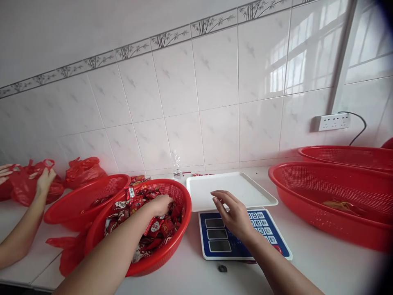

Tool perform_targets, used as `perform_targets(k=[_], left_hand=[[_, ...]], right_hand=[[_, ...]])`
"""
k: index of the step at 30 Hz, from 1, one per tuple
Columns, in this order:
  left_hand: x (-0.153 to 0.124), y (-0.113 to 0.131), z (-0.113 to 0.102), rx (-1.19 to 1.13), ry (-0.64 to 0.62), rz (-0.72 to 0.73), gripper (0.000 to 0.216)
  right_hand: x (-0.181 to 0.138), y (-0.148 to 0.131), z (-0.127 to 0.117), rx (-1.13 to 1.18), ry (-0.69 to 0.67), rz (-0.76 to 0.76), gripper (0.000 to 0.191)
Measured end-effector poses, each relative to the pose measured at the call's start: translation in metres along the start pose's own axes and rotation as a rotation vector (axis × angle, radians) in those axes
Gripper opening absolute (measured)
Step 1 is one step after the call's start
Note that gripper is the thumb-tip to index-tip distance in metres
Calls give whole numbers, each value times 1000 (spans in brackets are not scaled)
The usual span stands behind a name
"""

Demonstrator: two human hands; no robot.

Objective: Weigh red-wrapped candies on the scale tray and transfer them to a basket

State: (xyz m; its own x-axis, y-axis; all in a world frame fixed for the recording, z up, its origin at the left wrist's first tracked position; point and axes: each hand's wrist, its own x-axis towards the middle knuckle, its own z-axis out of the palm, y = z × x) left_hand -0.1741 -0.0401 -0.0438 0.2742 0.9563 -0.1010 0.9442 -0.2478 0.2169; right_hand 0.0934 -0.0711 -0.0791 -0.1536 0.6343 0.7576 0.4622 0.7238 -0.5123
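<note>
The left hand [160, 205] is sunk into the wrapped sweets [155, 229] that fill a red basket [186, 207] near the front edge of the worktop [190, 274]. Its fingers are hidden among the wrappers, so I cannot tell if they grip any. The right hand [235, 215] hovers with loose, spread fingers over the scale [219, 246], holding nothing, just at the near rim of the white tray [242, 184] on top of it. The basket stands just beside the scale, probably so that sweets are in short reach of the tray. The tray carries nothing.

A second red basket [73, 205] lies tilted behind the first one, toward the left edge. Two large oval baskets [322, 221] stand at the right edge, the nearer one with something brownish inside. A small dark piece [222, 268] lies in front of the scale. At the far left, the hand of another person [45, 180] holds red plastic bags [82, 170], well apart from the scale.

The worktop is white and smooth. Behind it is a wall of glossy white tiles [215, 82] with a bamboo border; a small clear bottle [176, 166] stands against it, and a socket [333, 121] with a dark cable is at the right.
</note>
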Motion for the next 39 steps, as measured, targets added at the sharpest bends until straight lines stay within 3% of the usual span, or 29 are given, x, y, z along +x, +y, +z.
perform_targets(k=[3, 6, 10, 14, 16, 18, 21, 25, 30, 35, 39], left_hand=[[3, -3, 1, 55, 46, -66, 18], [5, -6, -3, 68, 183, -118, 17], [7, -7, -12, -75, 315, -156, 19], [3, -3, -14, -287, 162, -181, 18], [0, 0, -12, -198, 50, -228, 17], [-2, 4, -9, -70, 4, -245, 33], [-5, 11, -7, 38, -57, -147, 50], [-6, 17, -10, 161, -205, -60, 45], [-5, 15, -13, 254, -207, -72, 33], [-9, 11, -20, 137, -269, -8, 45], [-13, 11, -26, -113, -338, 55, 64]], right_hand=[[-1, 0, 0, 17, 34, -56, 24], [-1, -1, -1, 21, 49, -80, 22], [0, -2, -2, 31, 68, -84, 21], [0, -2, -2, 33, 61, -67, 21], [0, -2, -1, 35, 64, -72, 21], [0, -2, 0, 39, 66, -78, 21], [0, -2, 0, 41, 70, -80, 21], [0, -1, 1, 27, 65, -78, 22], [0, 1, 1, 0, 116, -92, 22], [1, 1, 1, 8, 180, -88, 24], [0, 1, 2, 9, 155, -72, 24]])
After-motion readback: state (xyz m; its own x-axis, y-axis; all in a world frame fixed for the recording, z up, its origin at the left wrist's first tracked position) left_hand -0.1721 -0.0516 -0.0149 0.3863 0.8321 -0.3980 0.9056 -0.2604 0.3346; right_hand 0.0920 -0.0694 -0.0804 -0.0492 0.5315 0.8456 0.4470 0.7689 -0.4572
